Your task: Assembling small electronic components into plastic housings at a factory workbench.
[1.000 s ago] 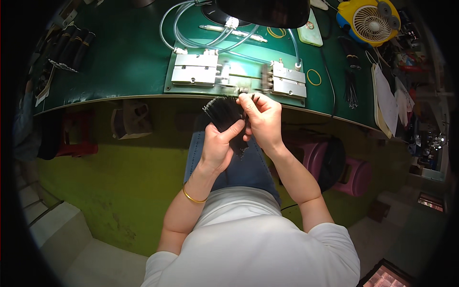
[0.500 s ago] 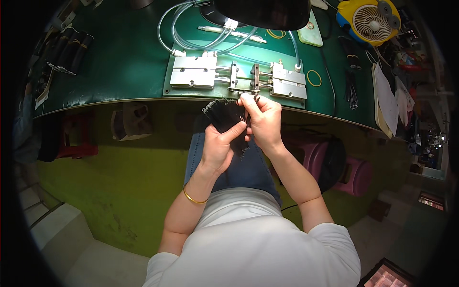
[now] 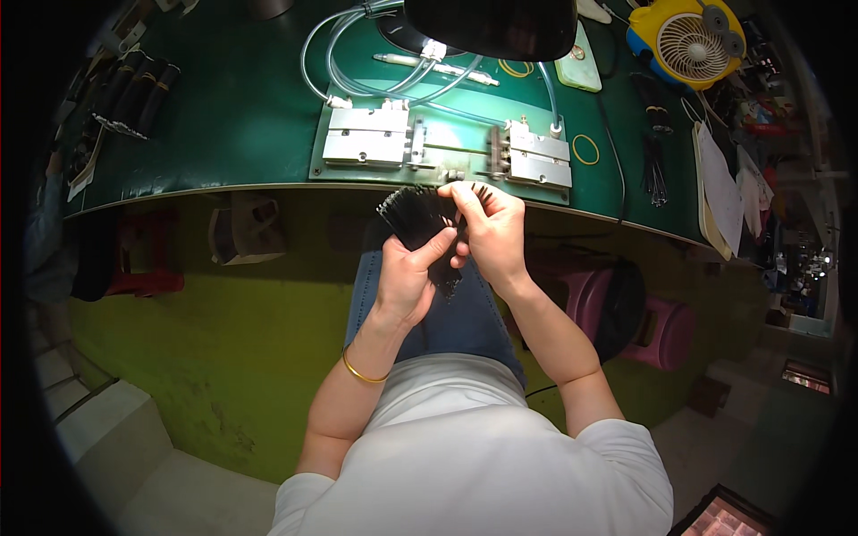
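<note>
A fanned bundle of thin black wires point(image 3: 413, 214) with pale tips is gripped in my left hand point(image 3: 409, 272), its thumb pressed across them. My right hand point(image 3: 493, 228) is closed beside it, thumb and forefinger pinched at the bundle's right upper edge. A few black wire ends point(image 3: 483, 191) stick out past the right fingers. Just beyond my hands, at the bench edge, sits a metal fixture with a left silver block point(image 3: 364, 137) and a right silver block point(image 3: 539, 154). Its two dark jaws stand apart, joined by thin rods.
Clear air tubes point(image 3: 332, 67) run to the fixture on the green bench point(image 3: 223, 134). A dark lamp head point(image 3: 492, 27) hangs over it. Around lie a pen point(image 3: 436, 69), rubber bands, a phone-like pale case point(image 3: 578, 58), a yellow fan point(image 3: 693, 43), and more black bundles point(image 3: 138, 94). Pink stools point(image 3: 666, 330) stand below.
The fixture's jaws have moved apart, each toward its own block. My right fingertips have shifted slightly left and down toward the bundle; my left hand stays nearly still.
</note>
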Motion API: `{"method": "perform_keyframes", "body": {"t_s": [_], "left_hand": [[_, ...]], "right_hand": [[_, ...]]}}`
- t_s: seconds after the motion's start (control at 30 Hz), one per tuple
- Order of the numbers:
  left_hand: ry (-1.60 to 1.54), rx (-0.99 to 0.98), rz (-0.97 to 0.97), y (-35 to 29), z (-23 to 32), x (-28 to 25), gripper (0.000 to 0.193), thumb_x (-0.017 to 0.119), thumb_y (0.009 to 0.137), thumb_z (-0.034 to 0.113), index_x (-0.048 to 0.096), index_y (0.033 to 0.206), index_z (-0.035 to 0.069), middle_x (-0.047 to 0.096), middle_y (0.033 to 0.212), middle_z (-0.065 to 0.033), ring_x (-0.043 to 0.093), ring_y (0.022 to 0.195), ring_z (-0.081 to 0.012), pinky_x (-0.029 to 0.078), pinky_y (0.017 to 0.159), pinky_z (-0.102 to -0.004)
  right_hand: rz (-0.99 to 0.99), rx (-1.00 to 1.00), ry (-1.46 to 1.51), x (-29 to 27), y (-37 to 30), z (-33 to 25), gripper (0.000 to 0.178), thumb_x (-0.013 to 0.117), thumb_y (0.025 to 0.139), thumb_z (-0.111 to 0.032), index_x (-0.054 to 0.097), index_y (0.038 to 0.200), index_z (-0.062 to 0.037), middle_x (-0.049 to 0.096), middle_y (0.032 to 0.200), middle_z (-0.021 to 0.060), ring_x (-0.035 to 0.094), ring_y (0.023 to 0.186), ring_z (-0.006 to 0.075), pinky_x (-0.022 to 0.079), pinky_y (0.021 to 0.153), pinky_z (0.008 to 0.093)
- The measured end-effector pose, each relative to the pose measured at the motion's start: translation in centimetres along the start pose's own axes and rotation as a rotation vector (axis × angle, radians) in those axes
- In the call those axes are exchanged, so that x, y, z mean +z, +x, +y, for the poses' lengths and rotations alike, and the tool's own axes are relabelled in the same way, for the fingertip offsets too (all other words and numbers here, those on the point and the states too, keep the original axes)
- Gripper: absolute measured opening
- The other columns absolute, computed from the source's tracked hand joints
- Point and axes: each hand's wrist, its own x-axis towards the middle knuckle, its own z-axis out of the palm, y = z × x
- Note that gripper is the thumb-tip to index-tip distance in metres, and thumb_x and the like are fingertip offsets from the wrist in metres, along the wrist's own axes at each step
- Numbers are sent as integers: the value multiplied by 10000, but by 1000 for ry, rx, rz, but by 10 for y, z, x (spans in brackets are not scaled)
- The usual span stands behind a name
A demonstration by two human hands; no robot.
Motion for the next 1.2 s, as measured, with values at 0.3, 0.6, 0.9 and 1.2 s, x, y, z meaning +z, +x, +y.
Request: {"method": "perform_keyframes", "body": {"t_s": [0.3, 0.6, 0.9, 1.2], "left_hand": [[-8, -13, 36, 2, -2, 2, 131, 546, 802, -5, 554, 933, -10, 578, 837, -62, 548, 656, -131, 452, 551, -233], [12, -8, 41, 1, 0, 6, 129, 548, 799, -3, 556, 927, -3, 578, 814, -56, 550, 660, -129, 454, 564, -243], [8, -27, -5, -2, 3, 2, 105, 554, 798, 2, 560, 903, 2, 576, 806, -59, 551, 659, -132, 454, 559, -242], [22, -15, 61, 0, 0, 5, 123, 563, 788, -7, 553, 911, 1, 577, 814, -60, 557, 656, -134, 461, 555, -240]], "right_hand": [[26, 39, -3, -2, 4, 1, 219, 538, 840, -183, 601, 734, -2, 470, 516, -4, 393, 339, 35, 336, 268, 187], [28, 65, 20, -4, 5, 2, 234, 563, 830, -194, 603, 719, 8, 500, 493, 1, 407, 335, 24, 330, 265, 182], [-11, -21, -22, 0, 0, 0, 240, 556, 835, -202, 604, 731, 10, 503, 501, 4, 411, 337, 26, 337, 273, 184], [30, 51, -16, -1, 4, 0, 237, 549, 837, -201, 609, 734, 4, 499, 499, 2, 401, 334, 29, 327, 274, 183]]}}
